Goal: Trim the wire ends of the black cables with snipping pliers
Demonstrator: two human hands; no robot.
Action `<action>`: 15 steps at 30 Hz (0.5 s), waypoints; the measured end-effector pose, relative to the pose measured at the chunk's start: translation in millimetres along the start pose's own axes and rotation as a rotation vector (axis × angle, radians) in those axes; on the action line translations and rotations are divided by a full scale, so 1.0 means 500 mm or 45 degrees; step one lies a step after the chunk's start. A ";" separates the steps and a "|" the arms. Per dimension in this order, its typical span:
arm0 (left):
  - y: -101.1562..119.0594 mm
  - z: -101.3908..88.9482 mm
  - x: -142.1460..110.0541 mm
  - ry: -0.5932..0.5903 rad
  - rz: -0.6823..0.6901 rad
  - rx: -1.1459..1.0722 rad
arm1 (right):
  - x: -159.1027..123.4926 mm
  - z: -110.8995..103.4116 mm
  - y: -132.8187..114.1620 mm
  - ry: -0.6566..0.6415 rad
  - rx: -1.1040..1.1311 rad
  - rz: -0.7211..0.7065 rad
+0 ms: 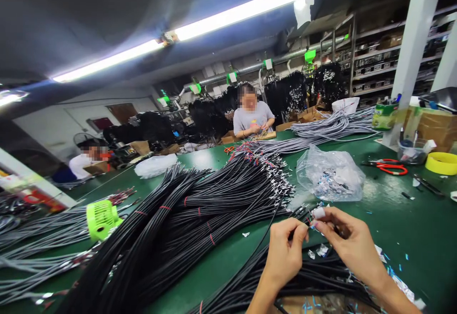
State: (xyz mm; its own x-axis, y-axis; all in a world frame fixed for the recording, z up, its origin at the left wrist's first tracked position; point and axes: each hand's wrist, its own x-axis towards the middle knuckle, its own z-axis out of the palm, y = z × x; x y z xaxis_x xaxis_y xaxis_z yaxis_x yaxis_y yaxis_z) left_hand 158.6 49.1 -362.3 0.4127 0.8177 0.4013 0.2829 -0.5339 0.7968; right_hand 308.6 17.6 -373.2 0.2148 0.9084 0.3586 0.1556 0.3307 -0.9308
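Note:
My left hand (pixel 284 252) is closed, thumb against the bent fingers, pinching the end of a black cable. Thin coloured wires (pixel 310 220) show in the small gap between both hands. From the other side my right hand (pixel 353 245) pinches these wires between thumb and forefinger; a white wrap (pixel 319 213) covers that forefinger's tip. The exact grip points are partly hidden by the fingers. Under and beside my hands runs a bundle of black cables (pixel 246 280). A larger heap of black cables (pixel 200 214), tied with red bands, lies to the left, its stripped white ends towards me.
On the green table (pixel 385 214) are a clear plastic bag (pixel 330 173) of scraps, red-handled scissors (pixel 391 166), yellow tape (pixel 442 162) and a green fan (pixel 103 220). Grey cables (pixel 332 126) lie further back. One person (pixel 253 116) works across the table, another (pixel 87 159) at far left.

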 end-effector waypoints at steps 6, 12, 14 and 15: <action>-0.004 -0.001 0.000 -0.101 -0.078 -0.099 | -0.007 -0.003 -0.004 0.180 -0.204 -0.228; -0.017 0.004 0.003 -0.111 -0.242 -0.487 | 0.001 -0.007 -0.026 -0.044 0.052 0.063; -0.019 0.002 0.005 -0.100 -0.260 -0.565 | -0.001 -0.005 -0.028 -0.083 0.052 0.071; -0.019 0.000 0.006 -0.103 -0.262 -0.592 | -0.002 -0.004 -0.027 -0.081 0.040 0.058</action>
State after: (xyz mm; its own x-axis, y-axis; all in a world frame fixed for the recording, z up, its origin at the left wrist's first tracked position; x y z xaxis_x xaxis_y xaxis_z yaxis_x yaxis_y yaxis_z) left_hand 157.4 56.5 -368.6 0.4600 0.8666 0.1935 -0.0422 -0.1964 0.9796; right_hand 308.3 11.6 -360.6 0.1589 0.9369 0.3113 0.1164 0.2953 -0.9483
